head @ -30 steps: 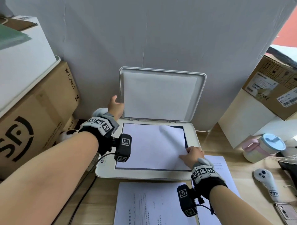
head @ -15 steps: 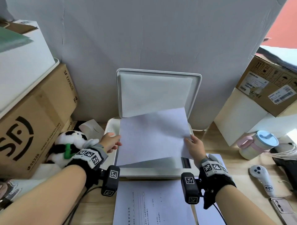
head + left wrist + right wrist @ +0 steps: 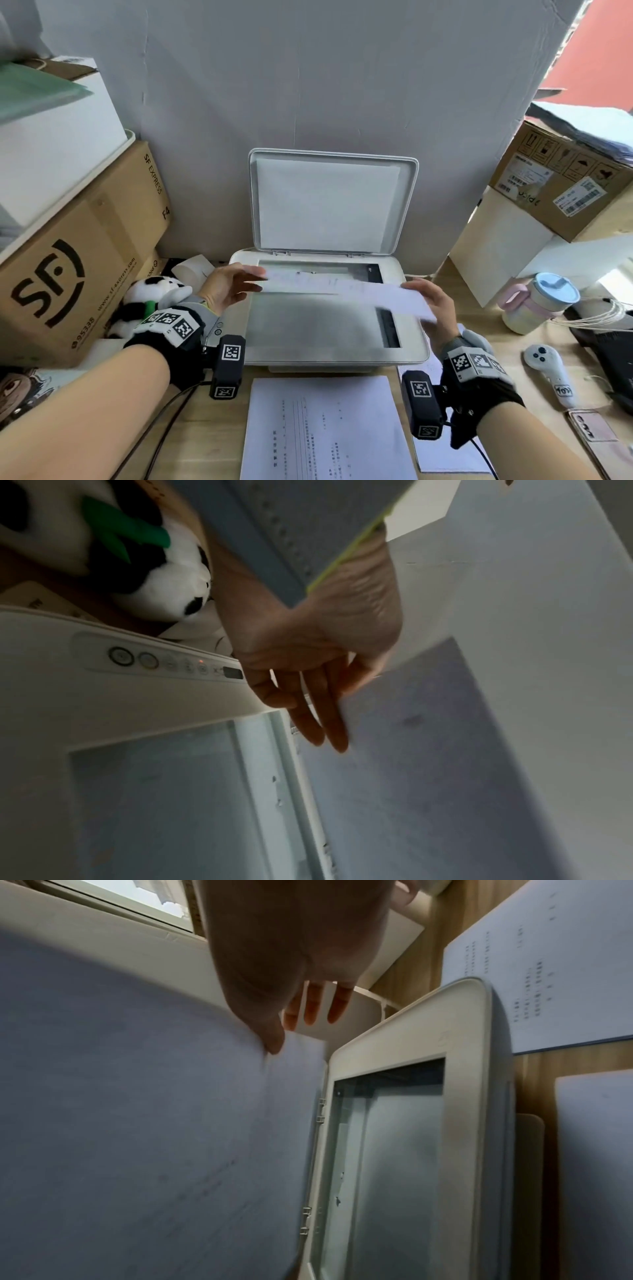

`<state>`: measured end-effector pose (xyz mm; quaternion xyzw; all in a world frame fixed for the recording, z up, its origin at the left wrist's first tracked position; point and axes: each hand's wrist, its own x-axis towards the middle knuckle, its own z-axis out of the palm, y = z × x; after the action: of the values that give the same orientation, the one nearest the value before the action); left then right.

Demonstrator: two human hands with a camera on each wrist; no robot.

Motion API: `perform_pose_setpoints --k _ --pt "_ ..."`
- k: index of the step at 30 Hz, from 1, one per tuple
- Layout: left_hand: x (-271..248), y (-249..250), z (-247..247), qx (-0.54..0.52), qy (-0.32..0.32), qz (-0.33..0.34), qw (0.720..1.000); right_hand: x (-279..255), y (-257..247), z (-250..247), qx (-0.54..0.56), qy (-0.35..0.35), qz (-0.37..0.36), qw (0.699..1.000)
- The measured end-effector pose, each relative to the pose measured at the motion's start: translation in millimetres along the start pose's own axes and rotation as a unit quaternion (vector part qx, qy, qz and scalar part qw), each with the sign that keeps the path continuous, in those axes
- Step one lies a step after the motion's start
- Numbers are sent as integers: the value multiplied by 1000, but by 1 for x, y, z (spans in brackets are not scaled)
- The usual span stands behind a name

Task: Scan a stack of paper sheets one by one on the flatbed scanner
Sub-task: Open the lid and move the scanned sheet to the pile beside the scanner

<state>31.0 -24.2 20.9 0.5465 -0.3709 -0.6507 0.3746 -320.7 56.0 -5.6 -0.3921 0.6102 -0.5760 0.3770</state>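
The flatbed scanner (image 3: 329, 354) stands with its lid (image 3: 329, 205) upright and its glass (image 3: 308, 322) bare. A white sheet (image 3: 342, 287) hangs above the glass, seen almost edge-on and blurred. My left hand (image 3: 253, 279) pinches its left edge and my right hand (image 3: 421, 298) pinches its right edge. In the right wrist view the thumb (image 3: 274, 1042) lies on the sheet (image 3: 137, 1123) with the fingers behind it. In the left wrist view the fingers (image 3: 318, 723) lie along the sheet (image 3: 445, 750). A printed stack (image 3: 325, 431) lies in front of the scanner.
More sheets (image 3: 445, 459) lie under my right wrist. Cardboard boxes (image 3: 78, 267) and a panda toy (image 3: 150, 301) crowd the left. At the right stand a box (image 3: 565, 185), a lidded mug (image 3: 537, 305), a white controller (image 3: 548, 373) and cables (image 3: 599, 318).
The sheet lay on the glass with my right hand at its corner and my left hand by the lid. Both hands have lifted it and tipped it nearly level.
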Motion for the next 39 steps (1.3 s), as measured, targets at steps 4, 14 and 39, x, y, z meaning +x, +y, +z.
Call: perform_pose_setpoints --k 4,14,39 --pt "-13 -17 0 56 -18 -38 998 -20 -1 -3 29 -14 60 998" --pt "-21 -73 10 245 4 -38 969 -55 42 -20 -67 -12 215 974" --pt "-48 -93 89 164 -244 -189 937 -98 68 -122 79 231 237 940"
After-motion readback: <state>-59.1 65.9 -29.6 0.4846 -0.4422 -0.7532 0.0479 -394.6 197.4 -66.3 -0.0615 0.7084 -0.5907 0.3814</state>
